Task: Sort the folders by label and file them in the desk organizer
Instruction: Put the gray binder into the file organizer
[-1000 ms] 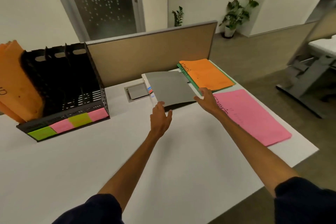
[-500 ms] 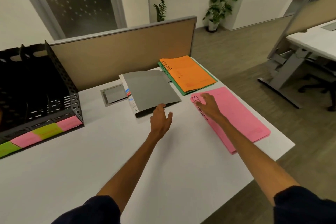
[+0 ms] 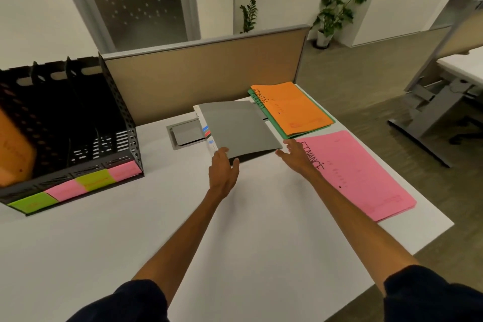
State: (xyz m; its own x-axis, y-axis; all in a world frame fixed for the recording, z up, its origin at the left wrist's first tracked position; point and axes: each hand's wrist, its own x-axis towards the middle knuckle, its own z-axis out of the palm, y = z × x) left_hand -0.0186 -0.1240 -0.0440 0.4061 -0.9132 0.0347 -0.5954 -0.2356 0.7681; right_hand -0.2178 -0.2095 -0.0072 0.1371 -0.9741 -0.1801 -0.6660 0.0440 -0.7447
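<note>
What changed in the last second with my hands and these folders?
The right hand slid from the corner of the gray folder onto the pink folder, then back toward that corner. The left hand stayed at the gray folder's near edge; folders and organizer unmoved.

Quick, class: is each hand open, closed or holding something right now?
Left hand: open, touching the near edge of the grey folder.
Right hand: open, at a corner of the pink folder.
</note>
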